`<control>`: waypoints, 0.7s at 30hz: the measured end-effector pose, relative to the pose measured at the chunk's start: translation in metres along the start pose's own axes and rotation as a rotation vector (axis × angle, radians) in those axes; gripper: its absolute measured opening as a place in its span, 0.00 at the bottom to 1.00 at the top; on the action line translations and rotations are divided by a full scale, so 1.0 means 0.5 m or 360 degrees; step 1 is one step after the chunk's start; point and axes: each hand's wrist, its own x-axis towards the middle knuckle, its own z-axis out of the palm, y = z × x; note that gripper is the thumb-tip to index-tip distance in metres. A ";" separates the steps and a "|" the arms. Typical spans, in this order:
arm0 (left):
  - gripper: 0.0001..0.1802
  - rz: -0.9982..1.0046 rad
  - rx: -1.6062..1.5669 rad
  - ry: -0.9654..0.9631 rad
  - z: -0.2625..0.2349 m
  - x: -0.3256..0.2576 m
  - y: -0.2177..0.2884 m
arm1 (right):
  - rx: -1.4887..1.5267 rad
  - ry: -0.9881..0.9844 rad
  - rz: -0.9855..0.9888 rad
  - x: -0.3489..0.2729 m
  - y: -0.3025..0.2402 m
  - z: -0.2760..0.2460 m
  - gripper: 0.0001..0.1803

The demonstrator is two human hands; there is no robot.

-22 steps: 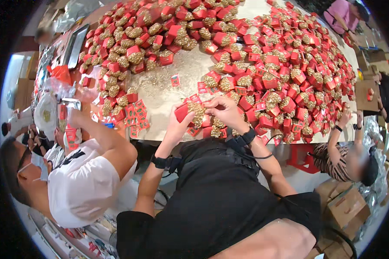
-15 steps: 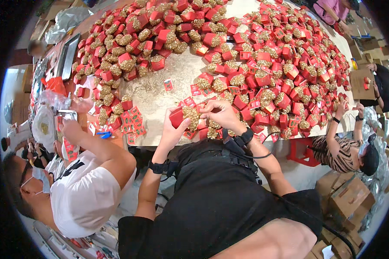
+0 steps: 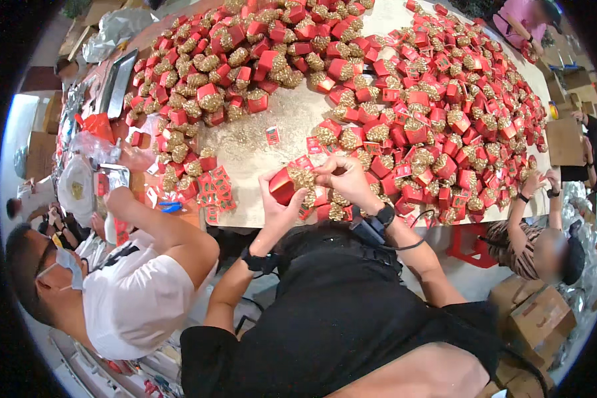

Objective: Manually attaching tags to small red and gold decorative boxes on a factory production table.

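Just beyond the table's near edge, my left hand [image 3: 278,207] is wrapped round a red pot ornament [image 3: 282,186] topped with a knobbly gold cluster [image 3: 302,176]. The ornament lies tilted, its gold end toward the right. Against that end the fingertips of my right hand [image 3: 349,182] are pinched together; whatever they grip there is too small to make out. Close by, red printed cards [image 3: 304,163] peep out behind the ornament. Many similar red-and-gold ornaments [image 3: 378,132] lie heaped to the right of my hands and at the far left.
Loose red cards [image 3: 215,192] and a blue tool [image 3: 170,207] lie to my left. A single small card [image 3: 272,135] rests on the tabletop [image 3: 245,142]. At my left a co-worker in white [image 3: 139,292] sits close; another works at the right beside a red stool [image 3: 469,247].
The view has shifted slightly, so the table appears farther right and lower. My left hand keeps hold of the ornament, and my right fingers stay pinched at its gold end.
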 end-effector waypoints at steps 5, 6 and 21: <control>0.30 0.0166 0.0312 -0.0149 -0.002 0.031 -0.004 | -0.0123 -0.0039 0.0040 0.020 -0.049 -0.024 0.05; 0.31 0.0258 0.0490 -0.0239 -0.001 0.042 -0.002 | -0.0050 0.0010 0.0180 0.016 -0.061 -0.029 0.05; 0.32 -0.1040 0.1709 -0.1196 -0.215 0.014 -0.237 | -0.2230 0.1028 -0.0273 -0.036 -0.092 -0.147 0.08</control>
